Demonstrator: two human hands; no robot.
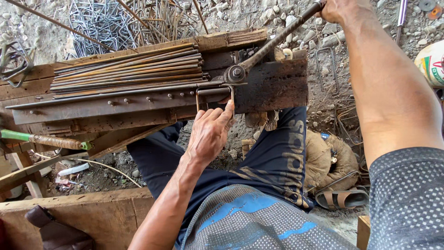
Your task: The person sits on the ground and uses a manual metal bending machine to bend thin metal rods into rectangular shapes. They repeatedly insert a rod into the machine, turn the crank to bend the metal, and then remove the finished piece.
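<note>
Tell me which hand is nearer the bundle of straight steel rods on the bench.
Left. The left hand holds the bent rod just below the bundle of straight rods. The right hand grips the lever handle, farther off.

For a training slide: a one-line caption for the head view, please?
Left hand steadies a bent steel rod on the wooden bench; right hand grips the bending lever.

left hand [209,133] pinching bent steel rod [213,91] on wooden bench [273,85]; right hand [338,9] gripping bending lever [277,39]
</note>
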